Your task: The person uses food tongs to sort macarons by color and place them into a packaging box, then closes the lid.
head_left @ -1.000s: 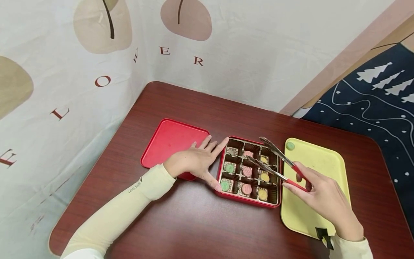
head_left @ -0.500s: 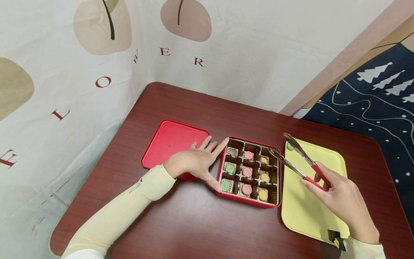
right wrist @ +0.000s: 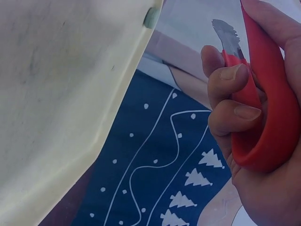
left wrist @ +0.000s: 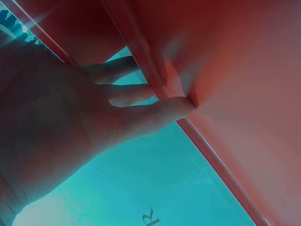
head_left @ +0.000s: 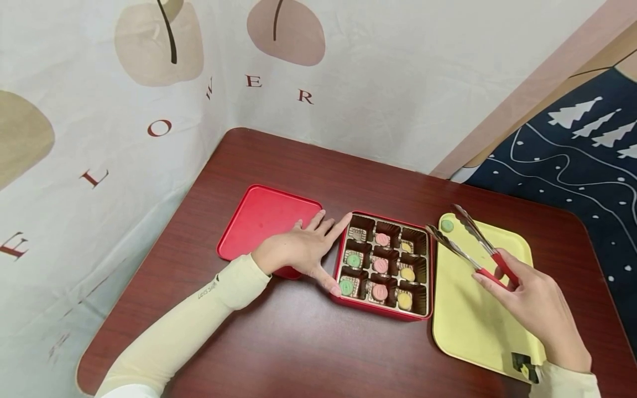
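My left hand (head_left: 298, 249) lies beside the red box (head_left: 380, 312), fingers spread, thumb and index finger touching its left side. In the left wrist view, other fingertips rest at the red lid. Pink, yellow and green round sweets sit in the box's brown divided insert; the far-left compartment shows only a patterned base. Red-handled metal tongs (head_left: 504, 267) are gripped in my right hand (head_left: 544, 309) over the yellow tray (head_left: 473, 320). Their tips are spread apart with nothing between them. One green sweet (head_left: 447, 225) lies at the tray's far-left corner, close by the tongs' tips.
The red lid (head_left: 266, 218) lies left of the box, partly under my left hand. All stand on a dark red-brown table (head_left: 298, 354) with rounded corners. Hanging cloths (head_left: 388, 83) rise behind its far edges. A black patch (head_left: 523, 365) sits at the tray's near edge.
My right hand has carried the tongs rightward from above the box to above the tray, their tips now near the green sweet. The left hand has stayed in place.
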Demonstrator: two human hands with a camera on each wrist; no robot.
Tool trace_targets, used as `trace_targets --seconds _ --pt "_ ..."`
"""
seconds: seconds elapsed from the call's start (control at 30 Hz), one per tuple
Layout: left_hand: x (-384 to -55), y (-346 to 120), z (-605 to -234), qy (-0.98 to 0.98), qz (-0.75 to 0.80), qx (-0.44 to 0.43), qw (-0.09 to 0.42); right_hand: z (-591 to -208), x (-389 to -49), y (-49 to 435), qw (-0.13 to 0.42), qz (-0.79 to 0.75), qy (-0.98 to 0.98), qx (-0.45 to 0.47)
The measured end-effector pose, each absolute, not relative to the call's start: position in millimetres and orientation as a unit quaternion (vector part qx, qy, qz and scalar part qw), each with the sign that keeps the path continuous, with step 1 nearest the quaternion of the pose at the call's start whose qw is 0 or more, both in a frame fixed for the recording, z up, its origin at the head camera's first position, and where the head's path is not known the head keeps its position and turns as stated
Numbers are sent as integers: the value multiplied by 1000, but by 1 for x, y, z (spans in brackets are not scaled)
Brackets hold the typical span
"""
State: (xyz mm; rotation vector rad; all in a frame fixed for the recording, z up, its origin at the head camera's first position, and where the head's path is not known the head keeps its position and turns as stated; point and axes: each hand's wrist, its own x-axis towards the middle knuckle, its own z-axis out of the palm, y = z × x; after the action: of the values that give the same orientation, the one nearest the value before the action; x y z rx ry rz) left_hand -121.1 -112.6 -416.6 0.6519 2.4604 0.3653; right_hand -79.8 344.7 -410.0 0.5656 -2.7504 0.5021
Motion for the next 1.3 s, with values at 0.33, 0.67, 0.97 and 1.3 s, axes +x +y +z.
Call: trace_targets --seconds 0.33,0.67,0.97,1.3 --pt "-120 -113 -417 918 141 248 276 -414 -85 356 99 165 -970 151" --pt "-119 -113 -417 919 137 246 276 -420 -88 363 115 169 -967 152" --pt "-120 -113 -418 919 134 245 278 -423 -89 368 107 174 -968 144" --pt "-121 -113 -417 918 142 244 280 -429 -92 370 90 171 -972 136"
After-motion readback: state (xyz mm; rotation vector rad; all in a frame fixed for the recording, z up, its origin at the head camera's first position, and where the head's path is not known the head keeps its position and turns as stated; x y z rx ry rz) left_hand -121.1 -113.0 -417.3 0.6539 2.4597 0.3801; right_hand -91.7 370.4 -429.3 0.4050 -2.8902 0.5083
